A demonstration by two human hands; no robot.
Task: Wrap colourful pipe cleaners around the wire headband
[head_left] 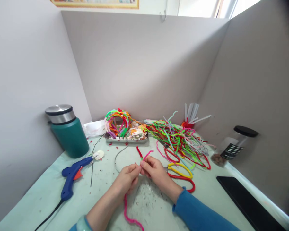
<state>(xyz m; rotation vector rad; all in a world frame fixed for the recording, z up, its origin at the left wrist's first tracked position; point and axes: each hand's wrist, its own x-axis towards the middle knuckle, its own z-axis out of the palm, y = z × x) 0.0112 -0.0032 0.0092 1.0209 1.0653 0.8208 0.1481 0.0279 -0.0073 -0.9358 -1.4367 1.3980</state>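
Note:
My left hand point(130, 175) and my right hand point(154, 167) meet fingertip to fingertip above the middle of the table, both closed in a pinch. Between them is a pink pipe cleaner point(128, 217); its long wavy end hangs below my left hand, and a short pink end sticks up over the right fingers. A red pipe cleaner point(139, 151) with a bit of green at its base also rises from the pinch. Fingers hide where the strands meet. Scissors with yellow and red wrapped handles point(180, 170) lie right beside my right hand.
A blue glue gun point(71, 179) with a cord lies left, before a green flask point(71, 134). Behind stand a metal tray point(125, 140) with colourful rings, a heap of pipe cleaners point(178, 138) and glue sticks point(191, 112). A jar point(231, 147) and black slab point(245, 202) are right.

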